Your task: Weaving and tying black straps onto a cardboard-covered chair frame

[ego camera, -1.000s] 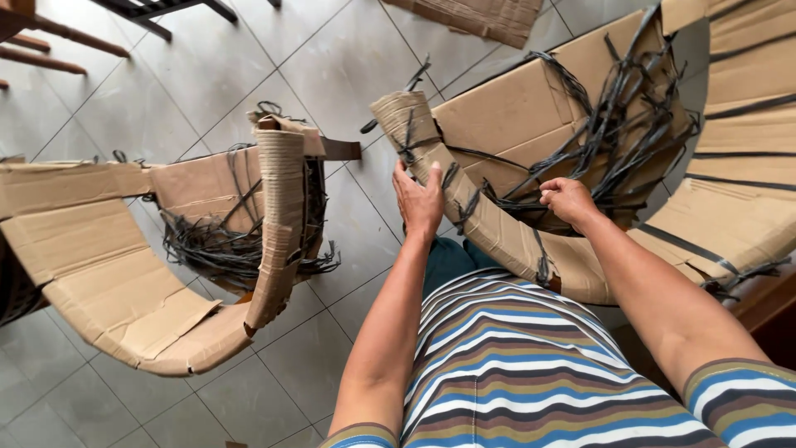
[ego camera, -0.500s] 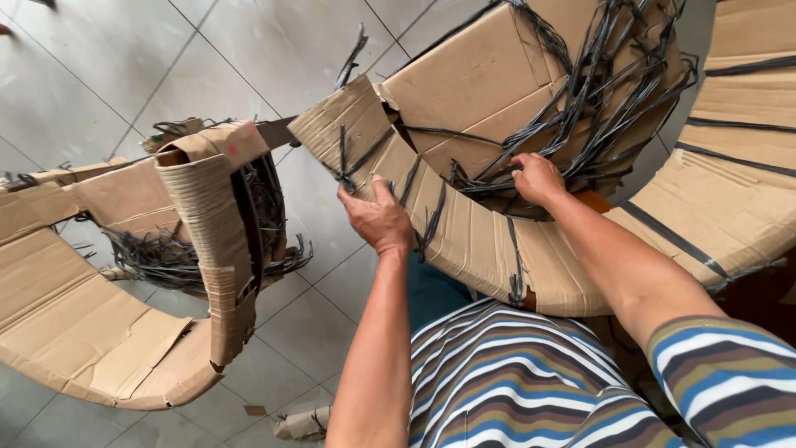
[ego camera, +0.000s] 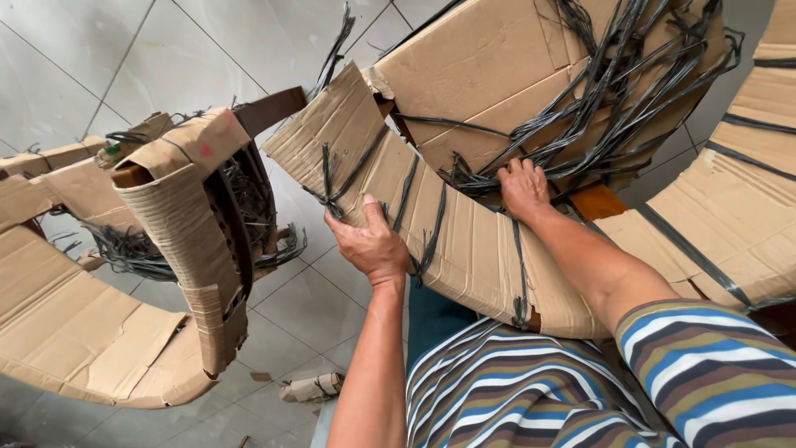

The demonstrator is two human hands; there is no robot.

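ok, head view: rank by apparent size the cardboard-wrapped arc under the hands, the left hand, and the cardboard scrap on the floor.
1. Cardboard-wrapped arc, largest by far.
2. Left hand.
3. Cardboard scrap, smallest, though it lies farther from the camera, so its true size is unsure.

brown cardboard wrapping (ego camera: 464, 241) around curved frame, centre; another cardboard-wrapped frame (ego camera: 91, 323), left

Matt, ribbed brown cardboard wrapping (ego camera: 464, 241) is noted, creased and torn; dark plastic strapping (ego camera: 597, 108) appears slightly glossy; pale floor tiles (ego camera: 207, 41) are smooth
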